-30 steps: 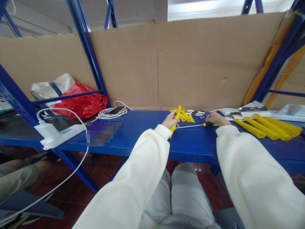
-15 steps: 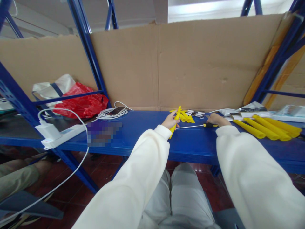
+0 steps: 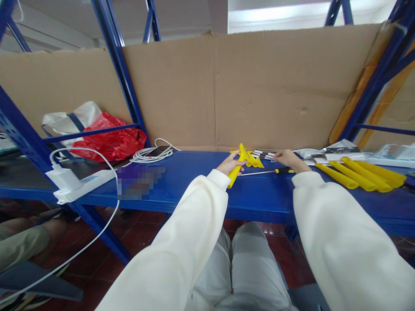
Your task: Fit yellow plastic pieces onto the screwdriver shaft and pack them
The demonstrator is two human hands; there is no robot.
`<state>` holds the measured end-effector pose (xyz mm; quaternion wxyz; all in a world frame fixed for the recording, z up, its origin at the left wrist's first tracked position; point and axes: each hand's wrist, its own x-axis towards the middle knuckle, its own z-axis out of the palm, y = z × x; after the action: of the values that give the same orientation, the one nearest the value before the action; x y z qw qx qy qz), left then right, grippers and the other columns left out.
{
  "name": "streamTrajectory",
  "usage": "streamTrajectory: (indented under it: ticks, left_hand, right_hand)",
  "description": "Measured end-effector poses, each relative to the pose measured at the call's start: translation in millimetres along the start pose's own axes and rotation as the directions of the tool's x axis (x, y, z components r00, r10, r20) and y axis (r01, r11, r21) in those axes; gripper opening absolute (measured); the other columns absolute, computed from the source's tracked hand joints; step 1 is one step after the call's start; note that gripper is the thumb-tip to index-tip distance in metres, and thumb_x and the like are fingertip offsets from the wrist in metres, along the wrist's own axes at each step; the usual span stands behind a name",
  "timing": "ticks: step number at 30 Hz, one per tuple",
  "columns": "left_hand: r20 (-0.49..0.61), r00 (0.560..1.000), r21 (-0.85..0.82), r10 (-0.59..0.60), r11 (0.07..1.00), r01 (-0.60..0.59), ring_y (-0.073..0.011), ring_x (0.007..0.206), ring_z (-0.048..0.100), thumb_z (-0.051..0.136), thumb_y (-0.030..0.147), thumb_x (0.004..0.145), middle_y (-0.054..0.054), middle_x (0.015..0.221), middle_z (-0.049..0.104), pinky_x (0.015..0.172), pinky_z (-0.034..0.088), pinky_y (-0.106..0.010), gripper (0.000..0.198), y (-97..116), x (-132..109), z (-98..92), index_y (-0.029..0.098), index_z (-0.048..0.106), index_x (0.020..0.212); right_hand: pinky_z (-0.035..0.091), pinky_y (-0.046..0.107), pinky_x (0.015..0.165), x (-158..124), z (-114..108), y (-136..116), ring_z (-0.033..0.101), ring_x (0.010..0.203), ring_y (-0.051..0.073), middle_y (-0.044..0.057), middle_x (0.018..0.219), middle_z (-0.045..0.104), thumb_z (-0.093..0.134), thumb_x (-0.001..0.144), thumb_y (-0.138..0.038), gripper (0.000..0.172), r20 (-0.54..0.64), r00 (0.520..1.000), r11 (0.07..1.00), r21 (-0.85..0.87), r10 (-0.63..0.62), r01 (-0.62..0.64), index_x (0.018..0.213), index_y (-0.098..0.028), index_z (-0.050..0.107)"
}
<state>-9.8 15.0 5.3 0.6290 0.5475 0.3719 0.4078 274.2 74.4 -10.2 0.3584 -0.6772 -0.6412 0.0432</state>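
My left hand is wrapped round a long yellow plastic piece, held at a slant over the blue tabletop. Other yellow pieces lie just behind it. My right hand has its fingertips pinched together at the right end of some white-and-black marker-like sticks; whatever is between them is too small to make out. Below that hand a screwdriver with a black-and-yellow handle rests on the table, its thin shaft pointing toward my left hand.
Several long yellow tubes lie at the right, before some white packets. A coiled white cable, a phone, a red bag and a power strip are at the left. Cardboard walls the back.
My right hand has moved back and slightly left, from beside the screwdriver handle to the ends of the sticks. The yellow piece in my left hand has turned slightly.
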Motion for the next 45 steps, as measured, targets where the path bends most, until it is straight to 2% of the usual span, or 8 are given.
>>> streamTrajectory:
  ticks: [2, 6, 11, 16, 20, 26, 37, 45]
  left_hand:
    - [0.044, 0.999, -0.004, -0.033, 0.999, 0.033, -0.0066, 0.048, 0.053, 0.06, 0.0, 0.087, -0.005, 0.1, 0.073, 0.045, 0.041, -0.017, 0.081, -0.5, 1.6, -0.9, 0.029, 0.032, 0.158]
    - [0.095, 0.993, 0.001, -0.074, 0.997, 0.074, -0.0079, 0.048, 0.053, 0.058, -0.002, 0.088, -0.003, 0.091, 0.073, 0.046, 0.041, -0.017, 0.078, -1.0, 3.1, -1.0, 0.027, 0.032, 0.157]
    - [0.108, 0.991, -0.011, -0.083, 0.996, 0.085, -0.0073, 0.05, 0.055, 0.057, -0.001, 0.089, -0.003, 0.092, 0.074, 0.047, 0.042, -0.016, 0.075, -3.1, 4.3, -1.1, 0.028, 0.033, 0.155]
    - [0.144, 0.986, -0.018, -0.086, 0.996, 0.09, -0.0074, 0.052, 0.057, 0.066, 0.004, 0.086, -0.007, 0.104, 0.075, 0.048, 0.043, -0.017, 0.079, -5.2, 5.4, -1.9, 0.03, 0.034, 0.154]
    - [0.154, 0.984, -0.02, -0.094, 0.995, 0.098, -0.0075, 0.052, 0.058, 0.066, 0.005, 0.087, -0.007, 0.104, 0.074, 0.048, 0.043, -0.016, 0.079, -4.9, 4.5, -0.9, 0.031, 0.033, 0.154]
    - [0.153, 0.985, -0.033, -0.081, 0.996, 0.087, -0.0075, 0.05, 0.056, 0.062, 0.002, 0.09, -0.001, 0.089, 0.071, 0.048, 0.042, -0.016, 0.075, -2.5, 2.2, 1.5, 0.029, 0.032, 0.153]
    - [0.151, 0.986, -0.024, -0.07, 0.997, 0.074, -0.0085, 0.049, 0.057, 0.063, 0.002, 0.089, 0.001, 0.083, 0.07, 0.047, 0.042, -0.017, 0.073, -0.8, 0.0, 2.8, 0.027, 0.033, 0.152]
    - [0.189, 0.981, -0.036, -0.054, 0.997, 0.062, -0.008, 0.052, 0.058, 0.067, 0.005, 0.086, -0.002, 0.092, 0.073, 0.05, 0.045, -0.018, 0.078, -3.0, 3.4, -0.7, 0.03, 0.034, 0.153]
  right_hand:
    - [0.054, 0.03, 0.071, -5.9, -0.3, -16.2, 0.065, 0.066, 0.02, 0.004, 0.057, 0.065, 0.076, 0.071, -0.018, 0.016, 0.021, 0.999, 0.987, 0.158, 0.034, -0.037, 0.056, -0.018, 0.068]
    - [0.055, 0.029, 0.071, -17.5, 6.1, -43.8, 0.063, 0.066, 0.017, 0.003, 0.063, 0.067, 0.083, 0.07, -0.029, 0.019, 0.06, 0.998, 0.882, 0.471, -0.021, -0.009, 0.064, -0.018, 0.069]
    - [0.056, 0.03, 0.072, -24.0, 24.5, -65.7, 0.063, 0.07, 0.016, 0.004, 0.072, 0.07, 0.093, 0.056, -0.049, 0.041, 0.049, 0.993, 0.686, 0.727, -0.111, 0.041, 0.069, -0.019, 0.068]
    - [0.055, 0.033, 0.069, -26.8, 38.2, -79.4, 0.062, 0.068, 0.017, 0.003, 0.07, 0.068, 0.093, 0.043, -0.067, 0.059, 0.038, 0.984, 0.628, 0.774, -0.177, 0.083, 0.069, -0.021, 0.065]
    - [0.055, 0.031, 0.069, -29.8, 42.5, -84.6, 0.062, 0.069, 0.017, 0.004, 0.07, 0.068, 0.094, 0.045, -0.065, 0.057, 0.049, 0.98, 0.619, 0.781, -0.194, 0.083, 0.068, -0.021, 0.065]
    - [0.055, 0.028, 0.065, -32.6, 43.5, -87.6, 0.059, 0.064, 0.014, 0.002, 0.069, 0.067, 0.095, 0.05, -0.061, 0.053, 0.053, 0.979, 0.603, 0.794, -0.198, 0.079, 0.069, -0.022, 0.064]
    - [0.047, 0.03, 0.06, -32.7, 40.0, -89.3, 0.052, 0.062, 0.015, 0.004, 0.066, 0.063, 0.087, 0.047, -0.074, 0.06, 0.042, 0.981, 0.692, 0.714, -0.191, 0.105, 0.068, -0.023, 0.062]
    - [0.046, 0.031, 0.06, -35.9, 37.3, -90.4, 0.054, 0.061, 0.016, 0.004, 0.066, 0.063, 0.083, 0.045, -0.081, 0.067, 0.046, 0.975, 0.691, 0.713, -0.219, 0.121, 0.07, -0.024, 0.06]
